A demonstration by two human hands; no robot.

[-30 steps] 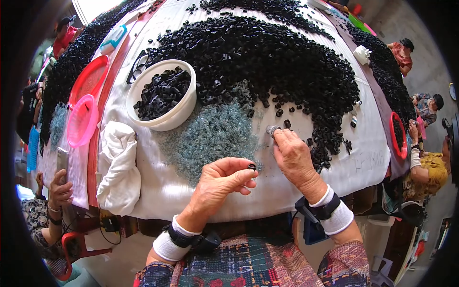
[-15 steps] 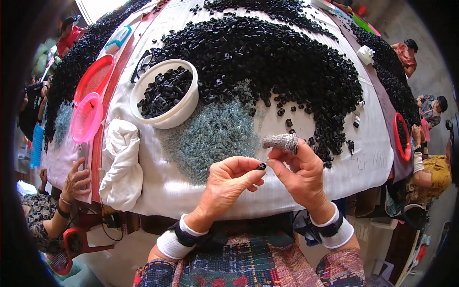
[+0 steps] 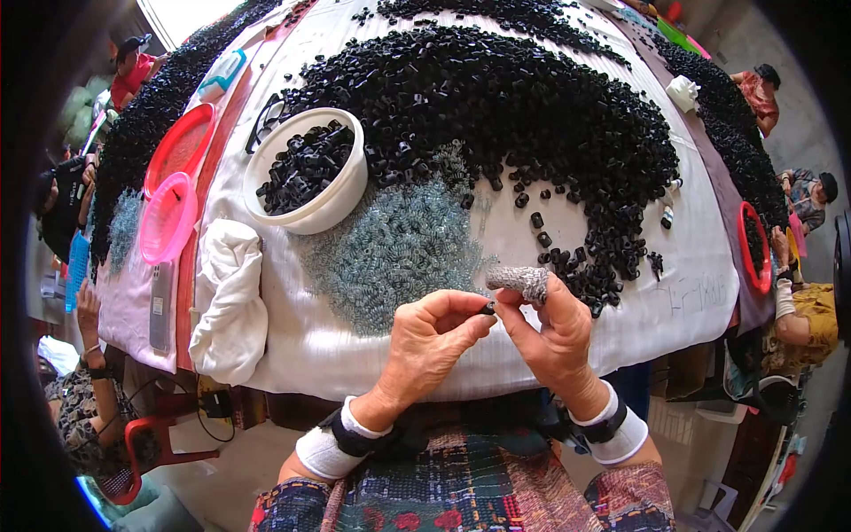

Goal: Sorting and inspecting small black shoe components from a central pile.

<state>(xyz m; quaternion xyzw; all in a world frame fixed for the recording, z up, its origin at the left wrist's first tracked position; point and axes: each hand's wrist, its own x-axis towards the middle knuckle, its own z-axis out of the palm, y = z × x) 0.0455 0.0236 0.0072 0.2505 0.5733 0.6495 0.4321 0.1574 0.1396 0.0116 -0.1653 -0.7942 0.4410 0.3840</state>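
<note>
Here | both hands (image 3: 496, 332) pinch, seemingly, one small black piece (image 3: 488, 309) | over table edge (image 3: 372, 377)

One white bowl (image 3: 306, 168), two pink baskets (image 3: 168, 217), one folded white cloth (image 3: 229, 301), two hands (image 3: 434, 341).

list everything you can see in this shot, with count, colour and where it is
small black part: one, black, pinched between the fingertips of both hands
black parts heap: too many to count, black, far half of the table
springs pile: too many to count, pale blue-grey, middle of the table
bowl: one, white, left of centre, holding black parts
cloth: one, white, bunched at the table's left near edge
table cover: one, white, under everything
baskets: two, red and pink, on the left
other people: several, at the edges
left hand: bare, white wristband
right hand: grey cot on the forefinger, white wristband
</note>
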